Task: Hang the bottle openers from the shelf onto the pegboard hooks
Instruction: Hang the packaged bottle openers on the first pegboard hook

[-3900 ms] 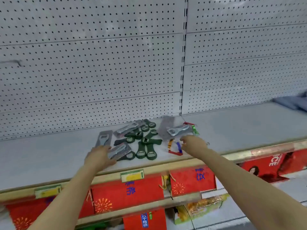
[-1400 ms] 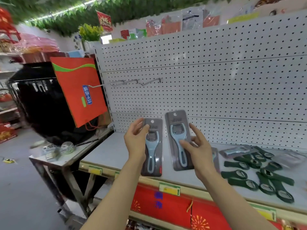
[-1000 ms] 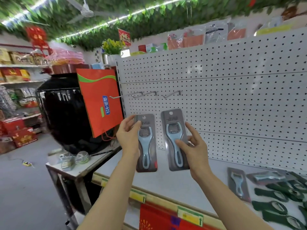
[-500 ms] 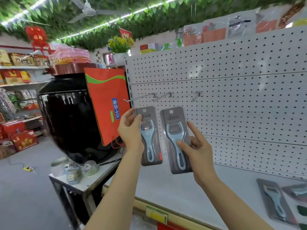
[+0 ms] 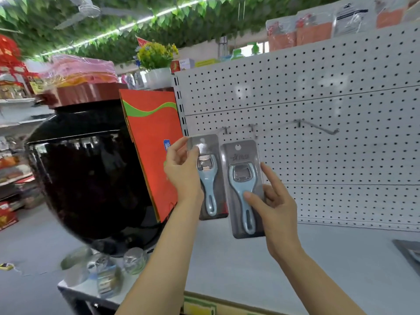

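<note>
So that each card's hole faces the pegboard hooks (image 5: 252,128), left hand (image 5: 181,171) and right hand (image 5: 272,201) each grip one upright packaged bottle opener (image 5: 208,176).

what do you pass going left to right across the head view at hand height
black jar → orange-red bag → left hand → left packaged bottle opener → right packaged bottle opener → right hand → pegboard
</note>
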Demonstrator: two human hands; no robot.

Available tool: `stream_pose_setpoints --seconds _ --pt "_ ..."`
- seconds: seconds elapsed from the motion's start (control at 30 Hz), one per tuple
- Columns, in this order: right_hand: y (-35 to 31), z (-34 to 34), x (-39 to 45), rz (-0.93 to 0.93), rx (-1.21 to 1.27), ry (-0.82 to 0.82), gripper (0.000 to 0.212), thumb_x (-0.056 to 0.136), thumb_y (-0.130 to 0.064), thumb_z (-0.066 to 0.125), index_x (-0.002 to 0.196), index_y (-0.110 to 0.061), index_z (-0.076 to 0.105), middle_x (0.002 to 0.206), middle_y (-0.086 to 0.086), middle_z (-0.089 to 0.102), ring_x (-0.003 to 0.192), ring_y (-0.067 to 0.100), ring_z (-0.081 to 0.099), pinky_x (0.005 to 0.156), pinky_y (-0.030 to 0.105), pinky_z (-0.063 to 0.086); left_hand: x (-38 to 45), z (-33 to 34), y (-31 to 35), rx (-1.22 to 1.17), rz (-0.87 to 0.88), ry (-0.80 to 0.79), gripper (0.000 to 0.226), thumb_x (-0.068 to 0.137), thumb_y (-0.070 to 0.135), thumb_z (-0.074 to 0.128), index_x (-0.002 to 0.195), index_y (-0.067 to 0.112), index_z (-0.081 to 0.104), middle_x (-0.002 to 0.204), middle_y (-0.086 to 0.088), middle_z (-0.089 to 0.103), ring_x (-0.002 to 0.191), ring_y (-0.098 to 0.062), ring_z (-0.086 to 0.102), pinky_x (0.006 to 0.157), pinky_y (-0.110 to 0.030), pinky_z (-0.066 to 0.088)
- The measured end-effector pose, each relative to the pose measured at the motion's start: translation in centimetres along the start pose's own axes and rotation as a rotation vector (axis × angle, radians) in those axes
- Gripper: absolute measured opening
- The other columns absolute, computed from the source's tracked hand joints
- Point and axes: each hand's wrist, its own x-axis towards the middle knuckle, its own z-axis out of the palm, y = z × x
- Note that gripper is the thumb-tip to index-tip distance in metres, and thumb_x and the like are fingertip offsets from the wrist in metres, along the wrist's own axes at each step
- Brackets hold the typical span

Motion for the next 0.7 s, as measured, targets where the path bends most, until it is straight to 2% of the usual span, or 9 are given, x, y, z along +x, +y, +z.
stream_pose_setpoints --seconds 0.1,0.2,0.27,0.33,0.37,0.43,0.53,0.7 --pt "0.6 1.0 -0.1 -0.009 -0.013 0.032 0.065 0.083 0.004 0.07 0.134 -0.034 0.056 0.092 0.004 0.075 0.09 0.016 0.073 0.072 0.021 0.057 0.8 -0.5 -0.7 -0.005 -0.003 -0.014 0.036 0.064 0.035 0.077 0.1 0.04 0.073 0.109 -0.01 0.072 0.104 -0.029 0.068 0.097 -0.049 0.054" --pt "0.8 1.7 0.0 -0.017 -0.022 0.031 0.065 0.083 0.004 0.071 0.133 -0.035 0.056 0.095 0.006 0.075 0.092 0.018 0.073 0.075 0.024 0.058 1.5 -0.5 -1.2 -0.015 0.013 -0.047 0.031 0.078 0.013 0.075 0.105 0.029 0.073 0.104 -0.008 0.074 0.092 -0.018 0.068 0.096 -0.043 0.054" --pt "0.8 2.2 0.3 -0.024 -0.025 0.022 0.065 0.083 0.004 0.07 0.134 -0.034 0.056 0.096 0.007 0.075 0.092 0.018 0.073 0.076 0.025 0.059 2.0 -0.2 -1.9 -0.017 0.004 -0.046 0.031 0.084 0.002 0.071 0.11 0.019 0.071 0.103 -0.007 0.072 0.085 -0.006 0.063 0.083 -0.027 0.054" --pt "0.7 2.5 0.8 -0.03 -0.033 0.032 0.065 0.083 0.003 0.071 0.135 -0.034 0.055 0.095 0.008 0.075 0.092 0.019 0.073 0.077 0.026 0.059 2.3 0.2 -2.6 0.008 -0.002 -0.053 0.03 0.087 0.0 0.068 0.112 0.016 0.07 0.1 -0.001 0.069 0.076 0.01 0.06 0.072 -0.01 0.048" --pt "0.7 2.7 0.9 -0.034 -0.037 0.035 0.066 0.083 0.003 0.071 0.135 -0.034 0.055 0.095 0.009 0.075 0.093 0.019 0.072 0.078 0.027 0.059 2.5 0.5 -2.9 0.022 0.0 -0.064 0.03 0.087 0.0 0.068 0.112 0.017 0.069 0.099 0.003 0.068 0.073 0.014 0.058 0.067 -0.006 0.046" --pt "0.8 2.9 1.3 -0.042 -0.044 0.029 0.066 0.083 0.003 0.07 0.135 -0.034 0.055 0.095 0.009 0.074 0.094 0.02 0.072 0.081 0.03 0.059 3.2 1.0 -3.6 0.06 0.015 -0.084 0.028 0.088 0.004 0.068 0.108 0.023 0.068 0.096 0.008 0.068 0.069 0.014 0.057 0.062 -0.005 0.044" --pt "1.1 3.2 1.5 -0.048 -0.051 0.03 0.066 0.083 0.003 0.07 0.135 -0.034 0.055 0.094 0.011 0.074 0.093 0.02 0.072 0.083 0.032 0.059 4.0 1.9 -4.2 0.141 0.048 -0.12 0.028 0.088 0.009 0.07 0.105 0.03 0.064 0.092 0.014 0.066 0.07 0.006 0.058 0.061 -0.011 0.045" --pt "1.4 4.1 1.8 -0.056 -0.025 0.022 0.063 0.083 0.004 0.07 0.129 -0.038 0.058 0.091 0.009 0.074 0.091 0.019 0.072 0.077 0.027 0.059 5.0 2.0 -4.4 0.226 0.074 -0.181 0.022 0.088 0.014 0.071 0.105 0.026 0.064 0.089 0.016 0.065 0.065 0.011 0.059 0.061 -0.014 0.046"
